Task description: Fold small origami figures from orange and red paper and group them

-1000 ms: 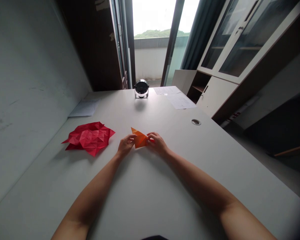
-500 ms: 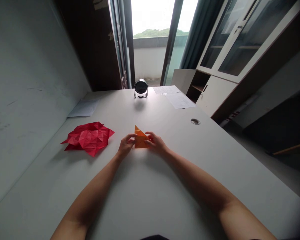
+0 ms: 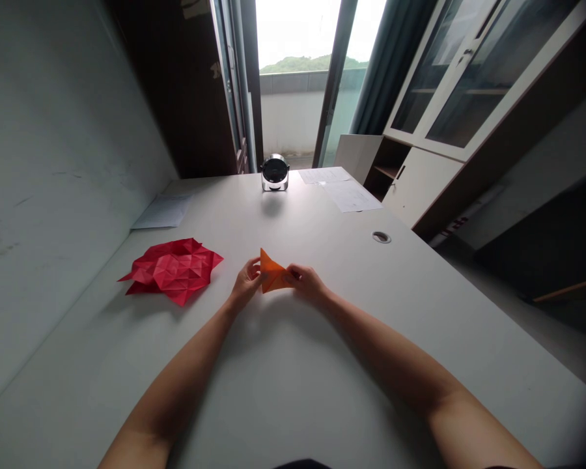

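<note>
A small folded piece of orange paper (image 3: 272, 273) is held up between my two hands, a little above the white table. Its pointed tip rises at the upper left. My left hand (image 3: 247, 281) pinches the left edge, thumb in front and fingers behind. On the other side, my right hand (image 3: 307, 281) has its fingers closed on the right corner. Fingers partly cover both ends of the paper. Off to the left lies a creased sheet of red paper (image 3: 176, 268), touched by neither hand.
The white table (image 3: 283, 391) meets a wall on the left. At its far edge stands a round black device on a stand (image 3: 275, 172). Printed sheets (image 3: 354, 197) lie at the far right, a pale sheet (image 3: 162, 212) at far left. A cable hole (image 3: 381, 238) is set in the tabletop.
The orange paper has turned and bent, its right part drawn into a narrower point. My right hand's fingers have closed more tightly on that corner. The red paper has stayed put.
</note>
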Demonstrator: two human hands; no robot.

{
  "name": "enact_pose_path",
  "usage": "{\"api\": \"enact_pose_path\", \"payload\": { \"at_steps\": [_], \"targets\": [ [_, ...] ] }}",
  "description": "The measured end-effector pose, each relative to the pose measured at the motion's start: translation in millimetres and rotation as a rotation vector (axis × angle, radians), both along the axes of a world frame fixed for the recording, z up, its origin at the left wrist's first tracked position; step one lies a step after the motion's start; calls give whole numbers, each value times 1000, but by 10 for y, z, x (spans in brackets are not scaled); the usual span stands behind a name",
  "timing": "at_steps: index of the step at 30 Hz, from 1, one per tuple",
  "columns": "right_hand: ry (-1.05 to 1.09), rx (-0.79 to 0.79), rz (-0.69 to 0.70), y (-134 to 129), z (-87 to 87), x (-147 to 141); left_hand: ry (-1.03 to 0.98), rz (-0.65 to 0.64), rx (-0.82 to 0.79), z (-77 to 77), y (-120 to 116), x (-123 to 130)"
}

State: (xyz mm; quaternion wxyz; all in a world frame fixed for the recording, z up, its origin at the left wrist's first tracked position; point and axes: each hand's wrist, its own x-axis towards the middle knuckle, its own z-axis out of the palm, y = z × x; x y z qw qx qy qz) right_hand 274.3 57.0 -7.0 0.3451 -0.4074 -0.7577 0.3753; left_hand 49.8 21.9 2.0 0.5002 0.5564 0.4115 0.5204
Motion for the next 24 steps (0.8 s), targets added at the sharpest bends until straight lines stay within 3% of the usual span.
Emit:
{"api": "enact_pose_path", "payload": {
  "at_steps": [6,14,24],
  "targets": [
    [-3,-22,15,-75,61,-46,128,-43,45,61,-59,33],
    [-64,-31,74,-100,59,-51,222,182,18,-82,5,-17],
    [-120,73,-69,-11,-39,-28,236,276,-2,-135,35,-52]
  ]
}}
